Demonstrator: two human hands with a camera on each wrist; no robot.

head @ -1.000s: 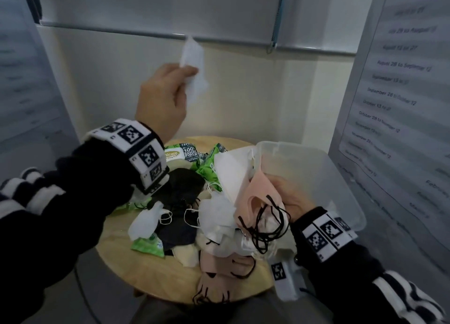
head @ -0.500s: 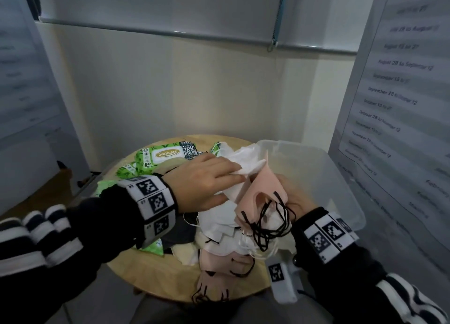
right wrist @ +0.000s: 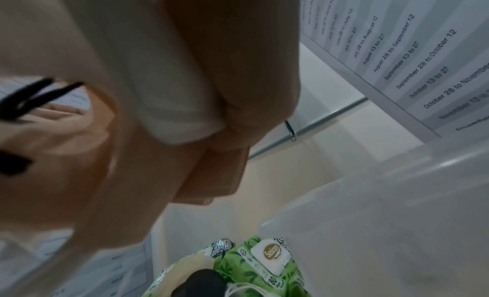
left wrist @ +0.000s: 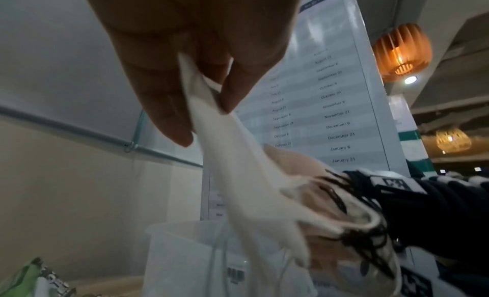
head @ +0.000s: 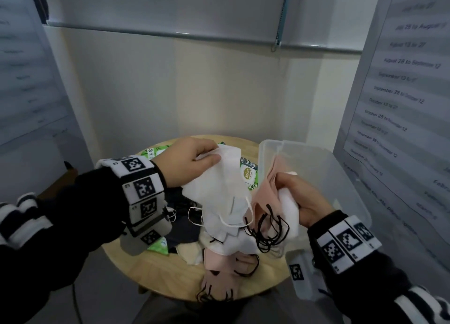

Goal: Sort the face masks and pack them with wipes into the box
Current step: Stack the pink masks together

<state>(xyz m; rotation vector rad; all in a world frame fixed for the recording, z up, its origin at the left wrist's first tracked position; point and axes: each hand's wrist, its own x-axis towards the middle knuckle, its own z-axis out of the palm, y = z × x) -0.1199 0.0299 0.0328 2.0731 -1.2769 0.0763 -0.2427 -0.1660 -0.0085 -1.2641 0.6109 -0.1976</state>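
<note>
My left hand (head: 194,160) pinches the top edge of a white face mask (head: 224,185) above the pile; the left wrist view shows the white mask (left wrist: 238,165) hanging from thumb and fingers (left wrist: 169,105). My right hand (head: 297,197) grips a bundle of pink masks (head: 265,192) with black ear loops (head: 267,231) and a white mask (head: 288,214), beside the clear plastic box (head: 341,177). More pink (head: 219,275), white and black masks (head: 185,231) lie heaped on the round wooden table (head: 155,265). Green wipes packs (head: 248,172) lie behind the held masks; one pack (right wrist: 267,259) shows in the right wrist view.
Walls close in behind the table. Printed date charts (head: 401,99) hang on panels at right and left. A small green wipes pack (head: 159,244) peeks out beneath my left wrist. The box stands at the table's right edge.
My left hand came down from high in the air to the pile, then lifted a white mask by its top edge. The right hand shifted its bundle slightly toward the box.
</note>
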